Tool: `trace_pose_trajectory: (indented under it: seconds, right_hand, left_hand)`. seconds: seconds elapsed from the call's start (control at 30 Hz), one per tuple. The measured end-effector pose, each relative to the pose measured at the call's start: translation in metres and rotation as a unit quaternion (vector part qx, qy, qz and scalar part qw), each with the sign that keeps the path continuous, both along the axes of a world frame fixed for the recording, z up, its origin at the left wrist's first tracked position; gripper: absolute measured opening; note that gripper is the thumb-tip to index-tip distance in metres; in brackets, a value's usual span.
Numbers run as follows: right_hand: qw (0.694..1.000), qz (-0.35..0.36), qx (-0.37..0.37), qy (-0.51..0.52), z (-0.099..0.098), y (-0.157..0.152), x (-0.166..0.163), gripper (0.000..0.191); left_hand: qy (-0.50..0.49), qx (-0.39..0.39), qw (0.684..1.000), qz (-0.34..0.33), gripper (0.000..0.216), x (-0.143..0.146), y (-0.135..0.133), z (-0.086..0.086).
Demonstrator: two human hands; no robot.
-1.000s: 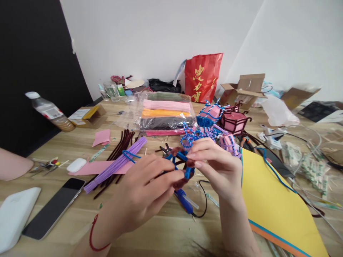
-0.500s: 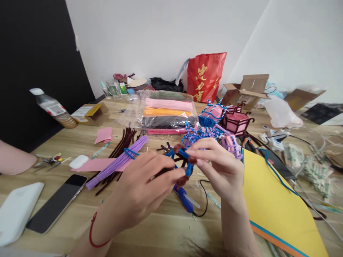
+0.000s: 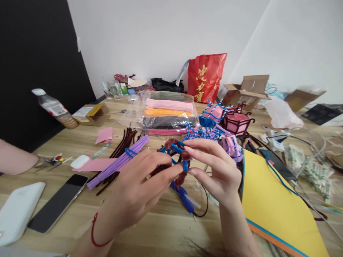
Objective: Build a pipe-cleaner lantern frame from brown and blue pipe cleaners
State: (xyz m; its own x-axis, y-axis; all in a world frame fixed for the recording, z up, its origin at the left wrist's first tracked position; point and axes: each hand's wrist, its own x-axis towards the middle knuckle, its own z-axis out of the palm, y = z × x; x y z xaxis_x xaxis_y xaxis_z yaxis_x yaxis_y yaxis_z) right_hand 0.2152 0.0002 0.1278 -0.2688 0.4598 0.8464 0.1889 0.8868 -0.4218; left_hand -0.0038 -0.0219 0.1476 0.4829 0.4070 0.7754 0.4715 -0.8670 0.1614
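Observation:
My left hand (image 3: 139, 189) and my right hand (image 3: 214, 167) are raised over the wooden table (image 3: 166, 232), fingers pinched on a small blue and brown pipe-cleaner piece (image 3: 178, 157) held between them. A red string circles my left wrist. Under the piece lies a blue glue gun (image 3: 183, 196) with a black cord. A bundle of purple pipe cleaners (image 3: 118, 162) tied with a blue one lies just left of my left hand, with dark brown pipe cleaners (image 3: 122, 141) beside it.
A phone (image 3: 57, 203) and a white case (image 3: 17, 210) lie at the left, and another person's arm (image 3: 14, 160) rests at the left edge. A yellow sheet (image 3: 273, 203) covers the right. Behind are a bag of coloured pipe cleaners (image 3: 167, 116), pink woven baskets (image 3: 230, 121), a red bag (image 3: 205, 76), a bottle (image 3: 53, 109).
My hands have turned the blue and brown piece and lifted it a little; my right fingers have shifted along it. The camera has drifted slightly left.

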Motion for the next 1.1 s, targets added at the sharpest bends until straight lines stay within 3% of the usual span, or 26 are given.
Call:
trace_pose_trajectory:
  seconds: [0.33, 0.53, 0.7, 0.9, 1.1]
  right_hand:
    - [0.999, 0.017, -0.026, -0.019, 0.002, 0.0, 0.002, 0.049]
    - [0.999, -0.005, -0.038, -0.027, 0.001, 0.003, -0.002, 0.059]
    - [0.99, 0.01, -0.132, 0.051, -0.003, 0.003, -0.006, 0.049]
    - [0.98, 0.024, -0.177, 0.089, -0.002, 0.0, -0.009, 0.035]
    - [0.964, 0.052, -0.243, 0.091, -0.002, 0.001, -0.008, 0.017]
  left_hand:
    - [-0.013, -0.01, 1.0, -0.009, 0.023, -0.001, 0.001, -0.002]
    - [-0.089, -0.131, 0.987, -0.012, 0.016, 0.002, 0.002, 0.002]
    - [-0.103, -0.203, 0.973, -0.022, 0.021, 0.001, 0.006, 0.005]
    - [-0.053, -0.228, 0.971, -0.043, 0.016, -0.004, 0.014, 0.002]
    - [-0.069, -0.228, 0.969, -0.057, 0.022, -0.007, 0.019, 0.0]
